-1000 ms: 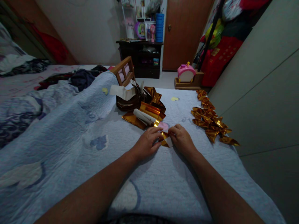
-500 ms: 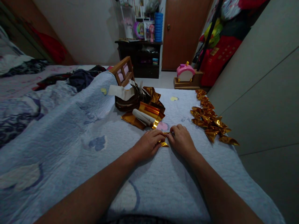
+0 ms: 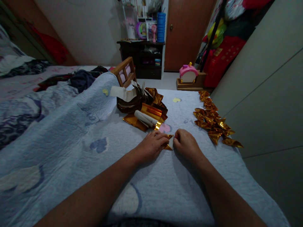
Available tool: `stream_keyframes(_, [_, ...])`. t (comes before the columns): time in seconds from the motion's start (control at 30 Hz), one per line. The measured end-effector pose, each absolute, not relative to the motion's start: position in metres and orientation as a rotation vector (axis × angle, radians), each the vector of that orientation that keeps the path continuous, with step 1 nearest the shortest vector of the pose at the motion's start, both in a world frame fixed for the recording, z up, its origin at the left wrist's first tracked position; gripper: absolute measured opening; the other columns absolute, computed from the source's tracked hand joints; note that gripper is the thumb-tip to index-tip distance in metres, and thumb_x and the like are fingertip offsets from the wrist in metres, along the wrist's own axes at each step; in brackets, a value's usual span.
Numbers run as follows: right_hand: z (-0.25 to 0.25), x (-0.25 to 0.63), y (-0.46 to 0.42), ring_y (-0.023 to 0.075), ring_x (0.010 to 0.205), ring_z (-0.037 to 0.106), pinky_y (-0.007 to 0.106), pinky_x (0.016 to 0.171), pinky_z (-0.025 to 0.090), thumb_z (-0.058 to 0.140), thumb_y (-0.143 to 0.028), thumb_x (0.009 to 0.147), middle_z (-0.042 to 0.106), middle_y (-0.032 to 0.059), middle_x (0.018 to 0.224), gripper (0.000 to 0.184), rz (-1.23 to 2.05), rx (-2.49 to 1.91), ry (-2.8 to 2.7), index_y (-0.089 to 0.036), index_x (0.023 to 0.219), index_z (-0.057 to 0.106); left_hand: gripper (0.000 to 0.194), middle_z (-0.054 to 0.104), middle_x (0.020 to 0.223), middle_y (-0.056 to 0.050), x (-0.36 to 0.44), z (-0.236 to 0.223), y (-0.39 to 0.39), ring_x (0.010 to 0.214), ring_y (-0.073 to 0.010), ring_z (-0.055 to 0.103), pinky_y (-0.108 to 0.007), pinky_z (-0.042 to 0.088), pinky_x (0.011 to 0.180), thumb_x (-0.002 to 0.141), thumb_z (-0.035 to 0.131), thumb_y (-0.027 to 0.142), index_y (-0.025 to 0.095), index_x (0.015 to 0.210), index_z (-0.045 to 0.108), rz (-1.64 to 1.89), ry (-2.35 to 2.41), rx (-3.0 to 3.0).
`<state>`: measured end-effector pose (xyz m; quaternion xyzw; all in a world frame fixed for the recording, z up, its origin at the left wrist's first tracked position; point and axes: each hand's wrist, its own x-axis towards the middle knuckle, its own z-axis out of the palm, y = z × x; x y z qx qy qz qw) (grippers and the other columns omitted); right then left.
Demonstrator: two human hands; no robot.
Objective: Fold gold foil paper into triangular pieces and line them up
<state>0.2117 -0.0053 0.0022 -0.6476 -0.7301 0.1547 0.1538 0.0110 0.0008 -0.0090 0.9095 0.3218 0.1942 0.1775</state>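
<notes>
Between my hands lies a small folded piece of gold foil paper [image 3: 169, 147] on the blue quilt. My left hand [image 3: 152, 143] presses and grips its left part, covering most of it. The fingers of my right hand [image 3: 186, 142] are pinched at the tip of the piece's upper right corner. Just beyond my left hand are loose gold foil sheets [image 3: 151, 109], some curled to show their white backs. Behind these sits a thick stack of foil paper [image 3: 129, 104]. Several folded gold foil pieces [image 3: 213, 123] lie in a heap to the right.
The blue quilt [image 3: 99, 176] covers the bed beneath my arms. A wooden bed-end frame [image 3: 123, 71] rises past the paper stack. A pale cabinet wall [image 3: 265, 88] borders the right side. Beyond stand a dark shelf [image 3: 142, 58] and a pink toy [image 3: 188, 73].
My right hand has shifted slightly right and its fingers have curled in tighter. More of the folded foil's right corners now shows. My left hand stays almost in place.
</notes>
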Motion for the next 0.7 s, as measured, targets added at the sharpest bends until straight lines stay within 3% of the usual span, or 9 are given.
stream_keyframes(0.13, [0.0042,0.2095,-0.0046,0.0176,0.072,0.058,0.028,0.066,0.035,0.054,-0.017,0.091,0.068,0.0044,0.08,0.014,0.555,-1.906,-1.99,-0.016,0.099,0.067,0.018,0.066,0.131,-0.006,0.01,-0.0118,-0.0001,0.118,-0.0248,0.054,-0.042,0.045,0.102,0.099,0.052,0.017,0.02,0.112,0.064,0.538,0.907,2.579])
stream_keyframes(0.27, [0.0021,0.2105,-0.0032,0.0186,0.084,0.063,0.027,0.075,0.041,0.054,-0.011,0.091,0.071,0.0077,0.095,0.032,0.523,-1.808,-2.069,-0.016,0.118,0.069,0.019,0.065,0.133,-0.008,0.0093,-0.0137,0.0002,0.123,-0.023,0.056,-0.04,0.045,0.102,0.1,0.051,0.016,0.019,0.114,0.063,0.563,0.866,2.58])
stream_keyframes(0.33, [0.0017,0.2114,-0.0031,0.0184,0.089,0.063,0.026,0.078,0.041,0.053,-0.008,0.09,0.07,0.0083,0.101,0.035,0.513,-1.732,-2.154,-0.019,0.118,0.072,0.019,0.065,0.132,-0.009,0.0094,-0.0135,0.0006,0.123,-0.0227,0.058,-0.039,0.045,0.102,0.099,0.051,0.016,0.019,0.114,0.063,0.563,0.857,2.571])
stream_keyframes(0.53, [0.007,0.2124,-0.0085,0.0183,0.079,0.06,0.027,0.067,0.036,0.051,-0.014,0.096,0.064,0.0064,0.089,0.033,0.401,-1.73,-2.336,-0.027,0.113,0.077,0.019,0.067,0.129,-0.008,0.0114,-0.0102,0.0,0.124,-0.0223,0.058,-0.04,0.045,0.104,0.101,0.051,0.018,0.019,0.115,0.063,0.545,0.877,2.559])
stream_keyframes(0.7, [0.008,0.2157,-0.0115,0.0178,0.074,0.058,0.028,0.062,0.032,0.049,-0.016,0.098,0.062,0.0073,0.086,0.03,0.356,-1.722,-2.369,-0.024,0.104,0.077,0.018,0.068,0.128,-0.008,0.0126,-0.0098,-0.0009,0.123,-0.0219,0.059,-0.04,0.046,0.105,0.101,0.051,0.019,0.019,0.114,0.064,0.546,0.883,2.554])
